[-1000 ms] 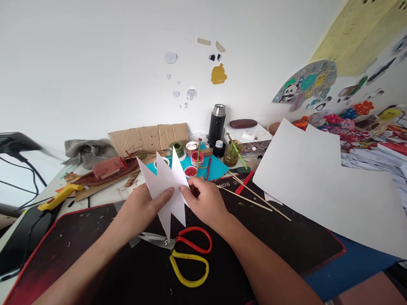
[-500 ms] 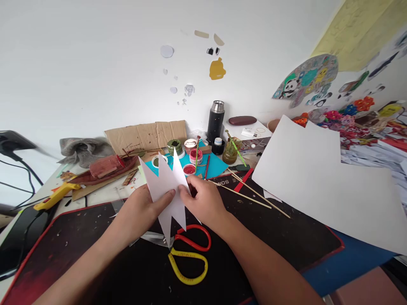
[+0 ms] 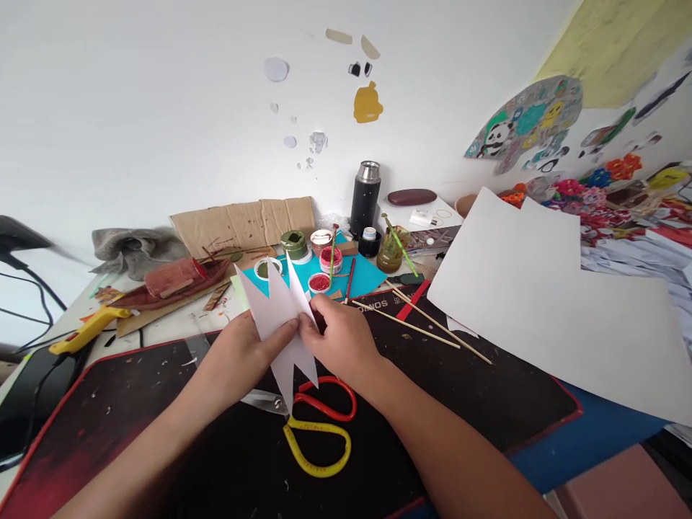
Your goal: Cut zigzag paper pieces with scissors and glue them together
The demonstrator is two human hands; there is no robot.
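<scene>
A paper cutout (image 3: pixel 278 313) sits between the left hand (image 3: pixel 238 353) and right hand (image 3: pixel 340 339), above scissors (image 3: pixel 318 429) on a desk mat (image 3: pixel 108 404). Skewers (image 3: pixel 422 326) lie right, a thermos (image 3: pixel 365 198) behind, a model boat (image 3: pixel 167 282) left.

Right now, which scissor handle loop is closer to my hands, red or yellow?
The red loop: it lies just below the right hand holding the cut paper; the yellow loop lies farther toward you.

Home craft desk: paint pots (image 3: pixel 326 257), scissors (image 3: pixel 316 425), wall cutouts (image 3: pixel 523 126).
</scene>
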